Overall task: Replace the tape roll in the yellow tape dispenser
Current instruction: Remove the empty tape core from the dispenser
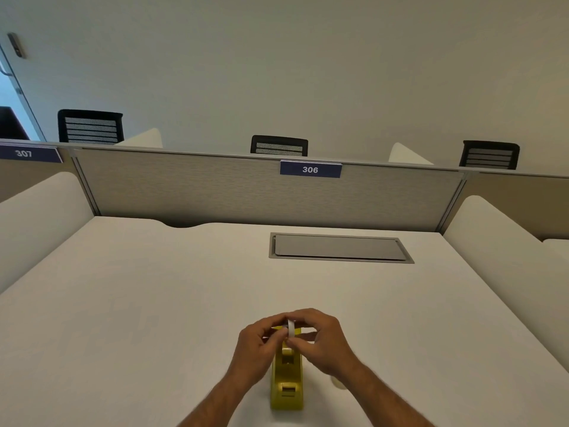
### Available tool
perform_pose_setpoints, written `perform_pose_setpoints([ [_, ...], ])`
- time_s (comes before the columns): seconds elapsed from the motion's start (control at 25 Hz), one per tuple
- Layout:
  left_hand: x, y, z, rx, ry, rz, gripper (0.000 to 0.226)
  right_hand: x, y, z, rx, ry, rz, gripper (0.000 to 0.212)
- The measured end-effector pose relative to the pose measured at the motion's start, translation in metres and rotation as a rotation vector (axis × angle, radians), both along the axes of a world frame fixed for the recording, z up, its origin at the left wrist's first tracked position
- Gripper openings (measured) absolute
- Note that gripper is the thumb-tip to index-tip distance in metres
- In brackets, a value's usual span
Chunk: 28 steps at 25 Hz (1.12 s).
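The yellow tape dispenser [287, 384] stands on the white desk near the front edge, its cutter end toward me. A white tape roll [290, 330] is held upright on edge over the dispenser's far end. My left hand [258, 346] pinches the roll from the left and my right hand [321, 340] pinches it from the right. Fingers hide most of the roll and the dispenser's cradle. A pale roll-like object [338, 383] lies on the desk just right of the dispenser, partly hidden by my right forearm.
The white desk [154, 303] has a grey cable hatch [340, 247] set into it at the back. A grey partition [215, 189] with a label reading 306 closes the far side. White side dividers stand left and right. Black chairs show behind the partition.
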<state>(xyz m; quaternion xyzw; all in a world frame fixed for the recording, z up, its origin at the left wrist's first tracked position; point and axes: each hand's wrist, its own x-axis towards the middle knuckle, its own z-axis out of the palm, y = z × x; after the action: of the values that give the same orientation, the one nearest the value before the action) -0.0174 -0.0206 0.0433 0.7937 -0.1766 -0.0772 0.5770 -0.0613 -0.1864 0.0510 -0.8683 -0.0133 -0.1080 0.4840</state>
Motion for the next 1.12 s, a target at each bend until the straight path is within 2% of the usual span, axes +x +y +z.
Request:
perform_pose_setpoints([
  [0.16, -0.003, -0.003, 0.0, -0.11, 0.092, 0.035, 0.037, -0.003, -0.001, 0.001, 0.105, 0.017, 0.004, 0.041],
  [0.4, -0.003, -0.007, 0.005, -0.234, 0.217, 0.033, 0.025, -0.002, -0.007, -0.001, 0.238, 0.075, -0.058, 0.03],
  [0.6, -0.006, -0.01, 0.007, -0.297, 0.301, 0.011, 0.026, -0.001, -0.009, 0.0, 0.353, 0.078, -0.094, 0.03],
  [0.8, -0.008, -0.012, 0.005, -0.197, 0.2, -0.039, 0.031, 0.0, -0.01, -0.003, 0.337, 0.095, -0.105, 0.03],
  [1.12, -0.009, -0.017, 0.003, -0.137, 0.212, -0.043, 0.038, -0.001, -0.011, -0.005, 0.266, 0.057, -0.181, 0.028],
])
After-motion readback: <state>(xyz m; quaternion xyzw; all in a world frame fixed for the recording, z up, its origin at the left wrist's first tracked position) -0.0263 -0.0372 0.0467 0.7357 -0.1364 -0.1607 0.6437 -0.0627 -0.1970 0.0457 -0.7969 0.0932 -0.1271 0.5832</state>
